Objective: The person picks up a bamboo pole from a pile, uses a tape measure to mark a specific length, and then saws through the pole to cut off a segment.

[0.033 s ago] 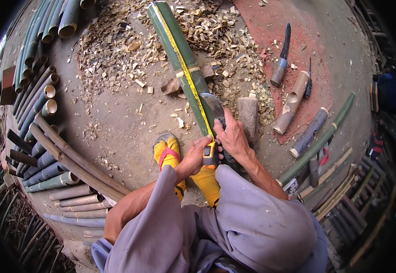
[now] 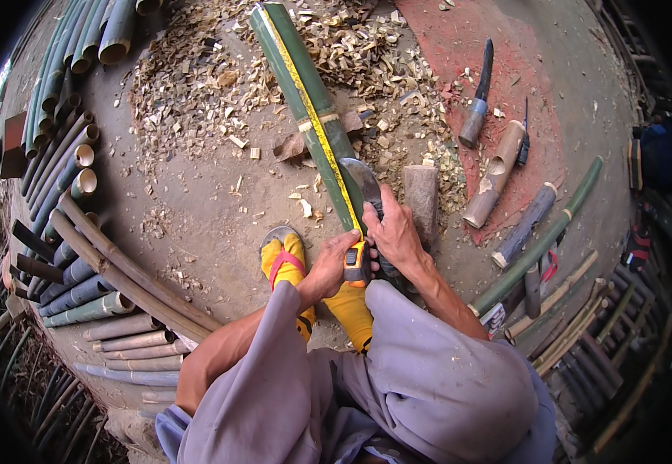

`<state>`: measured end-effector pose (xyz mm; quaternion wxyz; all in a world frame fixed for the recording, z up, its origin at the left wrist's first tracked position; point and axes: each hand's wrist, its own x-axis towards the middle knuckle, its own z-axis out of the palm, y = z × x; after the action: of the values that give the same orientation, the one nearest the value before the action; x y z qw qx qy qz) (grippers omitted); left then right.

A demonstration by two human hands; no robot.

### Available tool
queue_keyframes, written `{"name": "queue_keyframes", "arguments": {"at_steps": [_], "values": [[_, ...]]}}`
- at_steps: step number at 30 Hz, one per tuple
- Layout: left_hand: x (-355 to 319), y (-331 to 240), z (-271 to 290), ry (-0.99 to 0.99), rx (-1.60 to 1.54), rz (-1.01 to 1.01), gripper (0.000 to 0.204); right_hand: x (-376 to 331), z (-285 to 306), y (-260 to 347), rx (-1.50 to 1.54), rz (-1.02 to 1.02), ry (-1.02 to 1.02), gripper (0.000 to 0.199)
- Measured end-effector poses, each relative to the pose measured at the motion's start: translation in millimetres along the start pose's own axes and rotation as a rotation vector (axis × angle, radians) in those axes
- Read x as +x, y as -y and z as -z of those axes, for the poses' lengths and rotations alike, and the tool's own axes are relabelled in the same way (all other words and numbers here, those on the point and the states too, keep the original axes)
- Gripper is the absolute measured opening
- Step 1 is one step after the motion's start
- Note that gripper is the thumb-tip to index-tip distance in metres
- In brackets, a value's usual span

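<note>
A thick green bamboo culm slopes away from my knees, its near end between my hands. Along its length lies a yellow tape blade, drawn out from an orange and black tape measure. My left hand is closed around the tape measure's case at the culm's near end. In my right hand is a knife with a broad curved blade, which lies against the culm's right side next to the tape. My right fingers partly cover the knife's handle.
Wood chips cover the far ground. A wooden mallet-like block stands right of my hands. Farther right lie a blade with a wooden handle, a notched bamboo piece and a long green pole. Bamboo poles are stacked at left.
</note>
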<state>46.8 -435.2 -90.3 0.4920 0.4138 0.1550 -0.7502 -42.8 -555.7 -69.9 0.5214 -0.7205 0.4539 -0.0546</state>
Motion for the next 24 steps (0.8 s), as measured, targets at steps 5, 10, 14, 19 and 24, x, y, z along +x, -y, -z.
{"name": "queue_keyframes", "arguments": {"at_steps": [5, 10, 14, 19, 24], "values": [[0, 3, 3, 0.003, -0.025, 0.030, 0.034, 7, 10, -6, -0.012, 0.014, 0.039, 0.025], [3, 1, 3, 0.016, 0.006, 0.051, 0.035, 1, 61, -18, 0.029, -0.251, -0.214, 0.021], [6, 3, 1, 0.032, -0.038, 0.039, 0.034, -17, 91, 1, 0.087, -0.178, -0.411, 0.017], [2, 0, 4, 0.033, -0.038, 0.019, 0.035, 69, 103, 17, -0.165, -0.082, -0.443, 0.049], [-6, 5, 5, 0.069, -0.043, -0.007, 0.033, 193, 131, -47, -0.521, 0.156, -0.646, 0.069]]}}
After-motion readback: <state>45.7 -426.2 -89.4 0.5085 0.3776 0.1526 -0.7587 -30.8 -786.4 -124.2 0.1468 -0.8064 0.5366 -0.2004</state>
